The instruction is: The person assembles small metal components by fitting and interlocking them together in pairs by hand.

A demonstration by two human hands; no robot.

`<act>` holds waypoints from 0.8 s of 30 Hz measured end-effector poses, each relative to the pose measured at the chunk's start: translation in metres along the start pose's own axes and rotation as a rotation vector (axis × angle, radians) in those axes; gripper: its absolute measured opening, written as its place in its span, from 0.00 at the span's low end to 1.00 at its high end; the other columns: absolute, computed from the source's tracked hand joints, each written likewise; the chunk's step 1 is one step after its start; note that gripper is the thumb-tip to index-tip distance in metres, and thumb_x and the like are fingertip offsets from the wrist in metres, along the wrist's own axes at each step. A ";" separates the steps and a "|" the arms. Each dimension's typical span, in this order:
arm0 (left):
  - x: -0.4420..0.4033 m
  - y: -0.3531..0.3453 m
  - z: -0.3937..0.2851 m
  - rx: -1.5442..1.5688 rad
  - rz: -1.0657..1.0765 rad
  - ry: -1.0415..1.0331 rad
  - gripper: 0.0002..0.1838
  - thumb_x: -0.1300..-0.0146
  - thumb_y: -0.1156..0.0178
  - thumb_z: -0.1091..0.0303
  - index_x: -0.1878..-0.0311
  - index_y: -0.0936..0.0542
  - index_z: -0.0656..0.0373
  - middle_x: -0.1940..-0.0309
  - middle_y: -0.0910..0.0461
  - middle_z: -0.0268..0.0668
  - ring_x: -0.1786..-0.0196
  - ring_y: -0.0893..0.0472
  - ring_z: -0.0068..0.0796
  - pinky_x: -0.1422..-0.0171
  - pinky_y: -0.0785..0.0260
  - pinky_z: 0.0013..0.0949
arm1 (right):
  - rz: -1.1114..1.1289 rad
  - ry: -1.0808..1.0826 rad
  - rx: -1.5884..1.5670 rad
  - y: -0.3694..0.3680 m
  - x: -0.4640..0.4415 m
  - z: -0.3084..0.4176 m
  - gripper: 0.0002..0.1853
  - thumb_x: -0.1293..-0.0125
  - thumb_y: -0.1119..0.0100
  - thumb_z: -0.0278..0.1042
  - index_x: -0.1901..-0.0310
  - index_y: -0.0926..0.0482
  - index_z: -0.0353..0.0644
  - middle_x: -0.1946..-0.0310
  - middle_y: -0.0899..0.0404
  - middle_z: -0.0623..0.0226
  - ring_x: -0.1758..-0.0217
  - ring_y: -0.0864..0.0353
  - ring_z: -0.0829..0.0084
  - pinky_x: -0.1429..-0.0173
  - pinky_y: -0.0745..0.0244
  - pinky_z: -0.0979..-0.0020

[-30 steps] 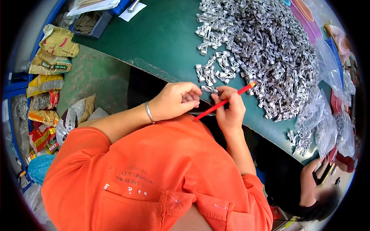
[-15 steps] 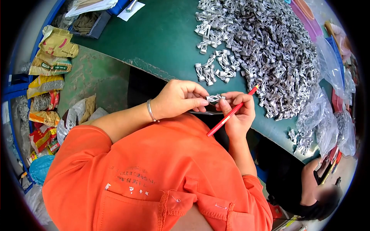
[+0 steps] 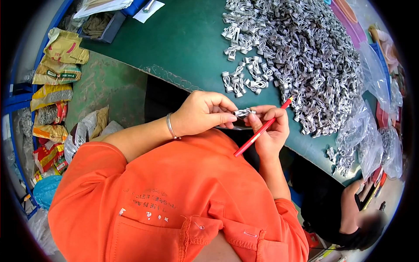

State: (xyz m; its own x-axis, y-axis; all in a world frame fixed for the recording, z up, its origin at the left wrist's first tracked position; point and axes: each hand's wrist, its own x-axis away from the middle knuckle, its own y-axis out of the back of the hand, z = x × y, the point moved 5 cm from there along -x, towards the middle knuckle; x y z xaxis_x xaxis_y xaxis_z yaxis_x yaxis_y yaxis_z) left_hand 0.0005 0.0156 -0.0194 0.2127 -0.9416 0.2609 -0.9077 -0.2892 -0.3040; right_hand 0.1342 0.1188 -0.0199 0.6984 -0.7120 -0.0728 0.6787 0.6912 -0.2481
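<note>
A small silvery piece of twisted wire with ringed ends (image 3: pixel 242 113) is held level between my two hands, just off the table's near edge. My left hand (image 3: pixel 205 110) pinches its left end between thumb and fingers. At its right end, the thumb and fingertips of my right hand (image 3: pixel 271 131) close on it. That same hand also grips a red pencil (image 3: pixel 257 136), which slants across the palm with its sharpened tip up towards the table. Fingers partly cover both ends of the wire piece.
A big heap of similar wire pieces (image 3: pixel 310 61) covers the right of the green table (image 3: pixel 174 48); several lie apart at its left. Plastic bags (image 3: pixel 371 139) hang at the right edge. Another person (image 3: pixel 345 209) is at lower right. Sacks (image 3: pixel 56 74) line the left.
Both hands stay almost in place around the wire piece, which has turned very slightly. The pencil keeps its slant. The view has shifted a touch.
</note>
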 end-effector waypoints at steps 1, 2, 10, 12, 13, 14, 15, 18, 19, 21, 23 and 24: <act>0.000 0.000 0.000 -0.013 0.007 0.027 0.08 0.38 0.41 0.80 0.56 0.23 0.70 0.62 0.18 0.42 0.62 0.16 0.30 0.58 0.21 0.27 | 0.000 -0.001 0.000 0.000 0.000 0.000 0.14 0.41 0.43 0.12 0.65 0.37 0.39 0.62 0.23 0.56 0.64 0.21 0.75 0.60 0.22 0.76; 0.000 0.001 0.001 -0.013 0.006 0.027 0.08 0.38 0.41 0.80 0.56 0.23 0.70 0.62 0.18 0.42 0.62 0.16 0.30 0.58 0.21 0.27 | -0.004 0.001 0.004 0.000 0.001 0.001 0.14 0.41 0.42 0.12 0.65 0.37 0.39 0.62 0.23 0.56 0.64 0.21 0.75 0.60 0.22 0.76; 0.000 0.003 0.004 0.027 0.023 0.028 0.07 0.38 0.41 0.77 0.58 0.23 0.69 0.65 0.18 0.42 0.64 0.16 0.29 0.61 0.22 0.25 | 0.014 0.024 0.033 0.001 0.001 -0.002 0.13 0.41 0.41 0.13 0.65 0.36 0.39 0.63 0.23 0.57 0.63 0.22 0.76 0.59 0.23 0.76; -0.001 0.003 0.007 0.042 0.016 0.063 0.06 0.38 0.41 0.77 0.59 0.24 0.69 0.65 0.18 0.42 0.64 0.16 0.29 0.62 0.22 0.25 | 0.009 0.004 0.086 0.001 0.000 -0.006 0.12 0.40 0.42 0.14 0.65 0.36 0.38 0.63 0.23 0.57 0.63 0.22 0.77 0.59 0.24 0.77; -0.001 0.003 0.009 0.057 0.009 0.098 0.06 0.38 0.40 0.77 0.60 0.24 0.69 0.66 0.18 0.43 0.65 0.16 0.29 0.62 0.21 0.26 | 0.001 0.008 0.093 0.001 0.000 -0.007 0.12 0.39 0.41 0.17 0.64 0.36 0.39 0.64 0.23 0.58 0.65 0.22 0.75 0.61 0.24 0.76; -0.001 0.003 0.010 0.058 0.008 0.099 0.06 0.38 0.40 0.77 0.60 0.24 0.69 0.66 0.18 0.43 0.65 0.16 0.29 0.62 0.21 0.26 | 0.002 0.007 0.092 0.001 0.000 -0.008 0.12 0.39 0.41 0.17 0.64 0.36 0.39 0.64 0.23 0.58 0.65 0.22 0.75 0.61 0.24 0.76; -0.001 0.003 0.011 0.062 0.007 0.111 0.06 0.38 0.40 0.77 0.60 0.24 0.69 0.66 0.18 0.43 0.65 0.16 0.29 0.63 0.21 0.26 | 0.005 -0.015 0.099 0.001 0.000 -0.010 0.12 0.39 0.41 0.17 0.64 0.36 0.39 0.64 0.23 0.58 0.65 0.22 0.75 0.61 0.24 0.76; -0.001 0.003 0.014 0.072 0.007 0.134 0.06 0.38 0.40 0.77 0.61 0.24 0.69 0.67 0.18 0.43 0.66 0.15 0.30 0.63 0.21 0.26 | 0.016 -0.049 0.086 0.003 0.000 -0.012 0.12 0.39 0.42 0.15 0.65 0.36 0.38 0.63 0.23 0.57 0.64 0.22 0.76 0.60 0.24 0.77; -0.001 0.004 0.014 0.077 0.007 0.145 0.06 0.38 0.40 0.77 0.61 0.24 0.69 0.67 0.18 0.43 0.66 0.15 0.30 0.63 0.21 0.26 | 0.024 -0.062 0.067 0.003 0.000 -0.012 0.13 0.40 0.42 0.14 0.65 0.36 0.37 0.62 0.23 0.57 0.63 0.22 0.77 0.60 0.24 0.77; -0.001 0.004 0.016 0.085 0.006 0.148 0.06 0.38 0.40 0.76 0.61 0.24 0.69 0.67 0.18 0.43 0.66 0.15 0.30 0.63 0.21 0.26 | 0.045 -0.046 0.082 0.003 0.000 -0.012 0.11 0.38 0.43 0.16 0.63 0.36 0.37 0.62 0.23 0.57 0.62 0.22 0.76 0.59 0.24 0.77; -0.002 0.004 0.016 0.094 0.006 0.150 0.06 0.38 0.40 0.76 0.61 0.24 0.69 0.67 0.18 0.43 0.66 0.15 0.30 0.63 0.21 0.26 | 0.065 -0.029 0.097 0.002 0.000 -0.011 0.09 0.36 0.44 0.18 0.62 0.35 0.37 0.62 0.22 0.57 0.62 0.22 0.76 0.58 0.25 0.77; -0.002 0.004 0.016 0.087 0.002 0.155 0.06 0.38 0.40 0.76 0.61 0.24 0.69 0.67 0.18 0.43 0.66 0.15 0.30 0.64 0.21 0.26 | 0.005 -0.001 0.137 0.004 0.000 -0.010 0.07 0.33 0.47 0.22 0.58 0.35 0.37 0.61 0.23 0.57 0.61 0.22 0.75 0.57 0.25 0.77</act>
State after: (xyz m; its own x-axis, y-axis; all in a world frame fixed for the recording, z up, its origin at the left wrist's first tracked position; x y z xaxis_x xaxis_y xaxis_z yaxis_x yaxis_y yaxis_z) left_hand 0.0018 0.0135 -0.0358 0.1463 -0.9064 0.3963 -0.8722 -0.3073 -0.3807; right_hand 0.1340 0.1202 -0.0306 0.7021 -0.7083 -0.0728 0.6997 0.7053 -0.1138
